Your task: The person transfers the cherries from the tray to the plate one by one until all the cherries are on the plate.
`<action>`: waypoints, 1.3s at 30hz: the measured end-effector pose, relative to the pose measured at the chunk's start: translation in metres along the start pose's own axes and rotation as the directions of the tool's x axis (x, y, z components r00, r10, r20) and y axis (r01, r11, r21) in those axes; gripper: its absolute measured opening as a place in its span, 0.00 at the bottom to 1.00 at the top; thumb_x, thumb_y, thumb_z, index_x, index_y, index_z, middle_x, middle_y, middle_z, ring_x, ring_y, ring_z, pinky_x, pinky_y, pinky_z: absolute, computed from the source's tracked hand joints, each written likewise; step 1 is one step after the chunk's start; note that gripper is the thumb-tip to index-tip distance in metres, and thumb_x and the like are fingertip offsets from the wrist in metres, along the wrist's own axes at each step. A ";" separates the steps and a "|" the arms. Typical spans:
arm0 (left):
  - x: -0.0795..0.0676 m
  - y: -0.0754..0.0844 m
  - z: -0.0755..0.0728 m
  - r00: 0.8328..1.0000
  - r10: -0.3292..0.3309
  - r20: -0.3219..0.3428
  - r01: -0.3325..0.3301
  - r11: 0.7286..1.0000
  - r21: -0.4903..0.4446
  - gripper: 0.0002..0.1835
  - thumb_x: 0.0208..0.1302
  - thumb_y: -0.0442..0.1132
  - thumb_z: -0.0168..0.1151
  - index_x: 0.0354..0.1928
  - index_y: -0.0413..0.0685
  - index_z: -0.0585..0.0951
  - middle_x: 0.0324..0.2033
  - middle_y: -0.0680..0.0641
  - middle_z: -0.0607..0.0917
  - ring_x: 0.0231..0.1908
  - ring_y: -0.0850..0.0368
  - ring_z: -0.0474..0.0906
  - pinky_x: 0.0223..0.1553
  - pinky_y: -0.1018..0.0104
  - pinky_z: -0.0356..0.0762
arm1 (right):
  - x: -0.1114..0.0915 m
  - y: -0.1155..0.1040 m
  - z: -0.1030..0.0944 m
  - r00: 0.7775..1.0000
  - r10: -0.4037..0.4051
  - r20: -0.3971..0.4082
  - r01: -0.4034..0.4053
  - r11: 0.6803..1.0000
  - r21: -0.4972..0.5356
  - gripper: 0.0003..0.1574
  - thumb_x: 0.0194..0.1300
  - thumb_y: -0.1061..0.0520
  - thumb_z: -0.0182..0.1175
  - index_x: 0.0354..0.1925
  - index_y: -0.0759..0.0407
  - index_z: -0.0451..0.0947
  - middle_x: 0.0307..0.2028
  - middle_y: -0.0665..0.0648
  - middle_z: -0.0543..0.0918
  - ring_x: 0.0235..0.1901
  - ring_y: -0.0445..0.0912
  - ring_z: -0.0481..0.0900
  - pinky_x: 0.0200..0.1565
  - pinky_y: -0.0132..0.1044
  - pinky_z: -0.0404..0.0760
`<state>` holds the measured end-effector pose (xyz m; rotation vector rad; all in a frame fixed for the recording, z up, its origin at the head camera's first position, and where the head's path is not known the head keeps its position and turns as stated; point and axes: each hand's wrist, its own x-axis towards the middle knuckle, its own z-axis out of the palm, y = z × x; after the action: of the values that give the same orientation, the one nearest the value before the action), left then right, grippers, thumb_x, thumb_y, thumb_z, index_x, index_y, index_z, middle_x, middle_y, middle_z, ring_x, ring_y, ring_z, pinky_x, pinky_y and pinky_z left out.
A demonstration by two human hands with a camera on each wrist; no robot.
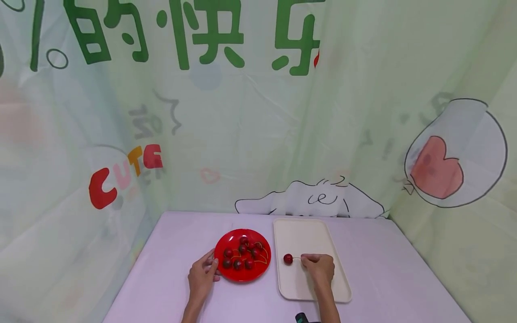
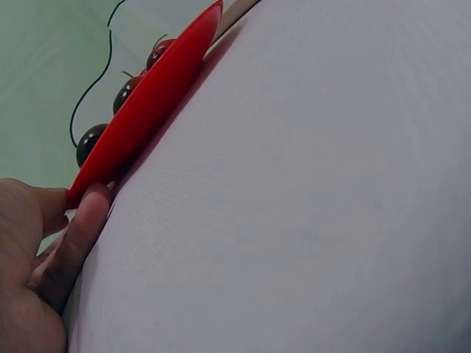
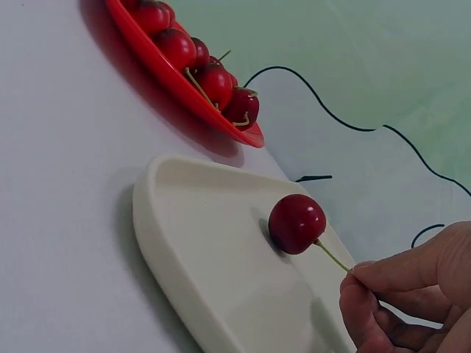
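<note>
A red plate [image 1: 243,277] holds several dark red cherries [image 1: 243,249] with stems. My left hand [image 1: 200,274] grips the plate's left rim, thumb on the edge and fingers below it, as the left wrist view shows. To the plate's right lies a cream rectangular tray [image 1: 300,233]. Over the tray my right hand [image 1: 319,268] pinches the thin green stem of a single cherry [image 3: 296,223] between thumb and forefinger. The cherry hangs out to the left of the fingertips, close to the tray's floor; whether it touches cannot be told.
A pale lilac cloth covers the table [image 1: 383,269]. Light green printed curtains [image 1: 242,134] enclose it at the back and on both sides. A small black and green object [image 1: 301,318] shows at the bottom edge, next to the right forearm.
</note>
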<state>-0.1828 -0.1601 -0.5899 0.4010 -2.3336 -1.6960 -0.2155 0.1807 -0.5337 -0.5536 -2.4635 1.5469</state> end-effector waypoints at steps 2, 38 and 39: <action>0.000 -0.002 0.000 1.000 -0.009 0.003 0.009 1.000 0.003 0.25 0.79 0.37 0.66 0.75 0.48 0.79 0.49 0.38 0.90 0.23 0.60 0.88 0.30 0.76 0.87 | 0.000 0.000 0.000 1.000 0.006 0.005 -0.006 1.000 0.007 0.10 0.66 0.62 0.73 0.39 0.71 0.93 0.41 0.70 0.94 0.58 0.71 0.83 0.63 0.64 0.77; -0.001 -0.003 -0.001 1.000 -0.008 0.011 0.008 1.000 -0.013 0.25 0.80 0.36 0.65 0.76 0.48 0.79 0.48 0.39 0.89 0.24 0.58 0.88 0.30 0.75 0.88 | -0.004 -0.004 -0.006 0.999 0.032 -0.003 -0.032 0.998 -0.050 0.10 0.62 0.61 0.74 0.34 0.70 0.93 0.40 0.71 0.93 0.54 0.71 0.83 0.52 0.54 0.79; 0.000 -0.003 0.000 1.000 -0.006 0.010 0.006 1.000 -0.017 0.25 0.80 0.36 0.65 0.75 0.48 0.79 0.48 0.39 0.89 0.24 0.58 0.88 0.30 0.75 0.88 | -0.003 -0.006 -0.006 0.999 0.036 -0.002 -0.036 0.998 -0.043 0.10 0.62 0.61 0.75 0.34 0.70 0.93 0.40 0.71 0.93 0.55 0.71 0.83 0.52 0.53 0.78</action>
<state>-0.1819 -0.1614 -0.5930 0.3979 -2.3254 -1.7236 -0.2115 0.1825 -0.5257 -0.6087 -2.5050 1.5088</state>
